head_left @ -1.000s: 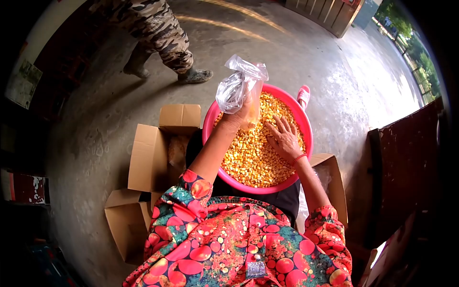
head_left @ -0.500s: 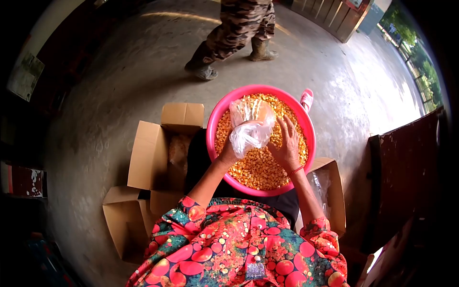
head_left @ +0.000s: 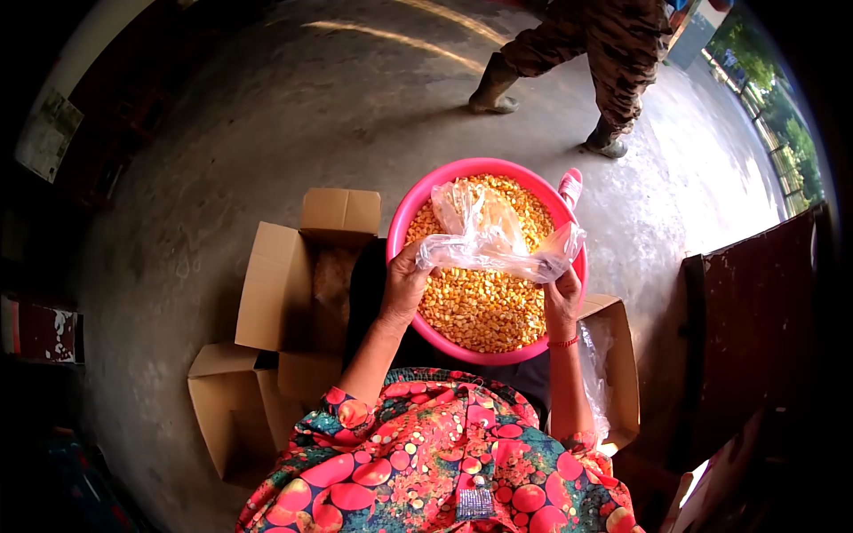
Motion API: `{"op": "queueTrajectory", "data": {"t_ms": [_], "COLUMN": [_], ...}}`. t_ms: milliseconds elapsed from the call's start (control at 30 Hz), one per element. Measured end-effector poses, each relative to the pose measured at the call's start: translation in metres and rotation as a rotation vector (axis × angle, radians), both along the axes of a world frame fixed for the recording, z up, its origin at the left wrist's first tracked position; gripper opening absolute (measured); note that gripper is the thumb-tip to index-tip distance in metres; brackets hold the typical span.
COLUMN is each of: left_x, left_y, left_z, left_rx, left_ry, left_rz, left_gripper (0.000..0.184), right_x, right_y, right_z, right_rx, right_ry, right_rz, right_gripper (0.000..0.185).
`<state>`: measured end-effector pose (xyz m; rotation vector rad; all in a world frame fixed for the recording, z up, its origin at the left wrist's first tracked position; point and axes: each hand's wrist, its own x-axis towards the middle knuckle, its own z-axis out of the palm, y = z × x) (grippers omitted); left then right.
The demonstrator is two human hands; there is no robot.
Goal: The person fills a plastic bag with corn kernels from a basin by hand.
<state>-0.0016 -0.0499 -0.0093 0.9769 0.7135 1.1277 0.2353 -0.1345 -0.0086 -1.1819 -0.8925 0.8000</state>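
Note:
A clear plastic bag (head_left: 484, 249) is stretched sideways between my two hands, above a pink basin (head_left: 402, 211) of yellow corn kernels (head_left: 484, 315). My left hand (head_left: 409, 282) is closed on the bag's left end. On the right end, my right hand (head_left: 562, 293) pinches the plastic; a red band circles that wrist. The bag's body lies toward the basin's far side, and what it contains is hard to make out through the plastic. The basin rests at my lap.
Open cardboard boxes (head_left: 267, 289) stand to my left, one with something wrapped in plastic inside. Another box (head_left: 626, 373) with clear plastic sits at my right. A person in camouflage trousers (head_left: 613, 53) and boots walks ahead. A dark wooden piece (head_left: 751, 329) stands at far right.
My right hand has gone from open over the corn to gripping the bag's right end, and the bag's edge is now spread wide. The walking person has moved right.

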Motion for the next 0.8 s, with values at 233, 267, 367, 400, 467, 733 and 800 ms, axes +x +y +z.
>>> {"op": "queueTrajectory", "data": {"t_ms": [233, 267, 367, 400, 467, 733, 800], "left_x": [0.003, 0.007, 0.01, 0.011, 0.013, 0.014, 0.01], "left_y": [0.0, -0.001, 0.003, 0.002, -0.001, 0.012, 0.011], "left_z": [0.038, 0.042, 0.041, 0.044, 0.038, -0.019, -0.02], "left_rx": [-0.174, -0.021, 0.508, 0.508, 0.401, -0.154, -0.267], "left_ry": [-0.165, 0.001, 0.482, 0.587, 0.559, -0.059, -0.195], "left_rz": [-0.101, -0.046, -0.091, -0.097, -0.099, -0.065, -0.061], "left_gripper": [0.044, 0.046, 0.034, 0.022, 0.018, 0.012, 0.015], "right_x": [0.005, 0.007, 0.006, 0.007, 0.005, -0.052, -0.063], "right_y": [-0.015, -0.014, -0.013, -0.013, -0.014, -0.019, -0.016], "right_z": [0.012, 0.007, 0.008, 0.012, 0.022, 0.117, 0.124], "right_rx": [0.016, 0.01, -0.015, -0.027, 0.03, 0.192, 0.228], "right_ry": [-0.287, -0.299, -0.393, -0.477, -0.254, -0.878, -0.926], "right_rz": [-0.004, 0.019, 0.013, -0.066, -0.149, -0.107, 0.016], "right_gripper": [0.012, 0.013, 0.013, 0.016, 0.022, 0.027, 0.028]}}
